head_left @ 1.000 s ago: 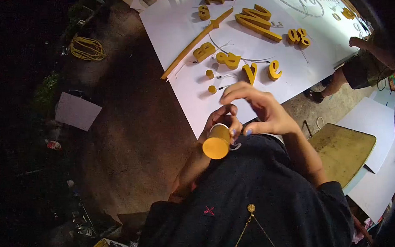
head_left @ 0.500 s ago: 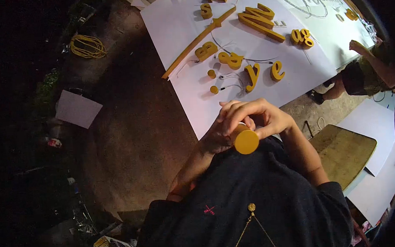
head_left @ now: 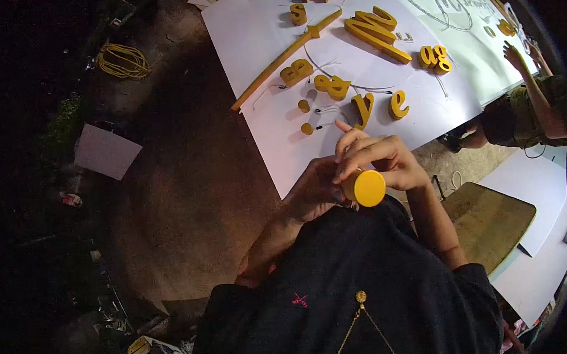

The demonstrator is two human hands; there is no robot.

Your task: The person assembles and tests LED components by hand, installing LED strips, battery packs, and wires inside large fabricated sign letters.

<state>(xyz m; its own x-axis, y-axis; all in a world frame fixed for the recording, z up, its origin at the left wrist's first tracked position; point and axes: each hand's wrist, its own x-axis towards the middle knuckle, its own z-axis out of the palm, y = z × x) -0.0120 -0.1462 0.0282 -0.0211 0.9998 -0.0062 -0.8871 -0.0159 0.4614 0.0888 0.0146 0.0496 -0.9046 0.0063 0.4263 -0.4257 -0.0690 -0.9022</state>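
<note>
Close to my chest, both hands hold a yellow cylinder with a flat round face (head_left: pixel 369 188), which points toward the camera. My left hand (head_left: pixel 315 187) is closed around its left side, partly in shadow. Over its top and right side, the fingers of my right hand (head_left: pixel 386 161) are bent onto it, with one finger raised. The far end of the cylinder is hidden by my fingers. Beyond my hands, on a white sheet (head_left: pixel 270 152), stand a yellow letter y (head_left: pixel 362 110), a letter e (head_left: pixel 398 105) and two small yellow discs (head_left: pixel 307 129) with thin wires nearby.
Further back lie a yellow ampersand (head_left: pixel 332 86), a large M (head_left: pixel 378 35), joined letters ag (head_left: pixel 435 59) and a long yellow strip (head_left: pixel 286 61). At right, another person's arm (head_left: pixel 540 96) reaches over the table. A worn stool (head_left: pixel 490 218) stands beside me.
Both hands have shifted slightly right and up with the cylinder, whose round face has turned brighter. One finger of my right hand has lifted. The other person's hand has opened and moved.
</note>
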